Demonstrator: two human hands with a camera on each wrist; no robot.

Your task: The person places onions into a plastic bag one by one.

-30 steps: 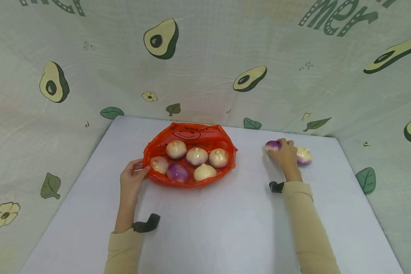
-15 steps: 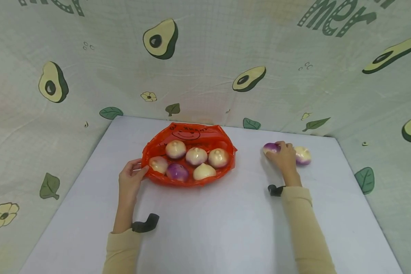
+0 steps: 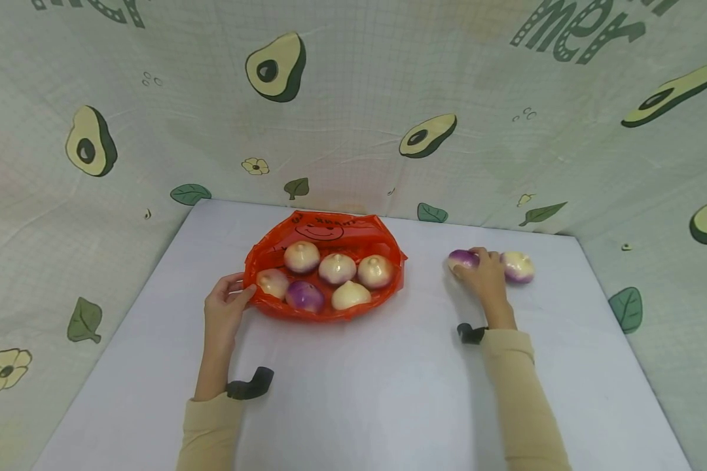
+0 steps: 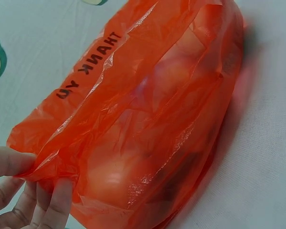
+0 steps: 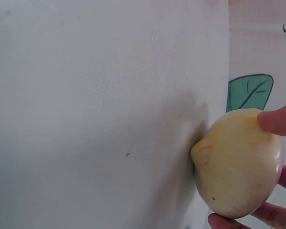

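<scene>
A red plastic bag [image 3: 344, 226] lies with its mouth open on the white table, several purple-and-white turnips [image 3: 338, 269] inside. My left hand [image 3: 226, 306] pinches the bag's rim at its left end; in the left wrist view, thumb and fingers grip the crumpled red film. Over at the right, my right hand [image 3: 488, 275] holds a turnip [image 3: 463, 260] with its purple side showing in the head view. The right wrist view shows that turnip's pale, pointed end [image 5: 236, 164], with thumb and fingers around it.
Another turnip [image 3: 518, 267] sits on the table just right of my right hand. A cloth printed with avocados and leaves [image 3: 353, 85] hangs behind and beside the white table [image 3: 359, 392]. Each wrist wears a small black camera mount [image 3: 252, 383].
My right hand has shifted slightly left and toward me with its turnip, leaving more of the other turnip showing. My left hand and the bag have stayed in place.
</scene>
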